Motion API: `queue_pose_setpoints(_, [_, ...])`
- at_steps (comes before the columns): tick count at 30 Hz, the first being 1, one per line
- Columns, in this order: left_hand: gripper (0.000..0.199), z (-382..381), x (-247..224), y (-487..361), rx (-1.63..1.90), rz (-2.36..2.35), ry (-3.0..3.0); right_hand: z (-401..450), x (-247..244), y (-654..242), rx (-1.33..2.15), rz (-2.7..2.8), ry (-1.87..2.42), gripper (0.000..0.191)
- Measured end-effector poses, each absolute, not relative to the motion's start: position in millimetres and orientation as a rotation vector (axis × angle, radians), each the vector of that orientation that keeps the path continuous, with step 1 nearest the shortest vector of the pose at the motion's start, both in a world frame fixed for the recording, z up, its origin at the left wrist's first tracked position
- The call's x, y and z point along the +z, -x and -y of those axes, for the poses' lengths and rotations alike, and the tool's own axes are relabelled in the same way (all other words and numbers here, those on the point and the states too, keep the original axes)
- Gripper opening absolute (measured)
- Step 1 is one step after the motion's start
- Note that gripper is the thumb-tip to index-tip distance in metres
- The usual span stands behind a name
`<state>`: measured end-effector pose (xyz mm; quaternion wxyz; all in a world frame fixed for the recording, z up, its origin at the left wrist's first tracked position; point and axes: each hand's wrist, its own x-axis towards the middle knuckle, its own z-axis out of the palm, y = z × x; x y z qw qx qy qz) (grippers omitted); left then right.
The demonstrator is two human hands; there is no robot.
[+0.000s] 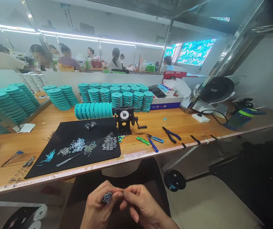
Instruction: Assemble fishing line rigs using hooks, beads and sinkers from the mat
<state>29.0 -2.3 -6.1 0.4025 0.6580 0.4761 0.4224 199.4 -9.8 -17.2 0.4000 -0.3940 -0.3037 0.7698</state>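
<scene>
at bottom center, the left hand [97, 204] and right hand [142, 203] are together, clamped on a small blue bead cluster [107, 197]: light, fiddly, likely slippery, best pinched at its end.

Bright LED strips [79, 36] — warped edges

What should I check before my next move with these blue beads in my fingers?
1. Blue beads pinched between left hand and right hand: ok.
2. Anything threaded through them: cannot tell.
3. Grey-blue bead pile on the black mat: ok.
4. Hand-crank counter upright on the wooden bench: ok.
5. Its dial reading: cannot tell, too small.
6. Blue-handled pliers lying on the bench: ok.
</scene>
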Motion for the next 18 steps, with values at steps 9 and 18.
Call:
queue_pose_setpoints(9, [0.029, -9.2, 1.3, -28.2, 1.001, -1.271, -1.834, 11.3, -16.0, -197.5, 1.885, 0.828, 0.995, 0.022])
queue_pose_setpoints(18, [0.039, -9.7, -12.2, -20.8, 0.702, -1.1, -1.372, 8.0, -6.5, -208.8, 1.64, 0.779, 1.018, 0.023])
